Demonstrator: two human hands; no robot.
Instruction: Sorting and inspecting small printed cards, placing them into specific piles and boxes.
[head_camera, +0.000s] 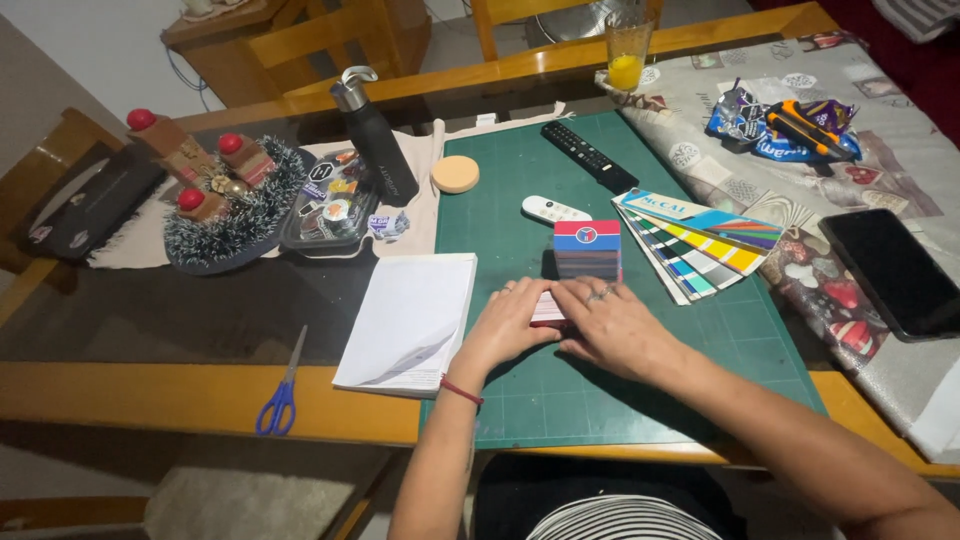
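Paper stack (548, 308) under two hands (560, 325)

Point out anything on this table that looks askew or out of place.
The white notepad has its bottom sheet corner curled up. The colour swatch fan is splayed open. Both hands, left hand and right hand, press a small card stack.

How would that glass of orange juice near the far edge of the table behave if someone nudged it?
The glass of orange juice looks tall and narrow, so it would probably tip rather than slide. The juice fills only the bottom part, which likely keeps its weight low and steadies it somewhat. It stands on the patterned tablecloth, which may grip or bunch when pushed.
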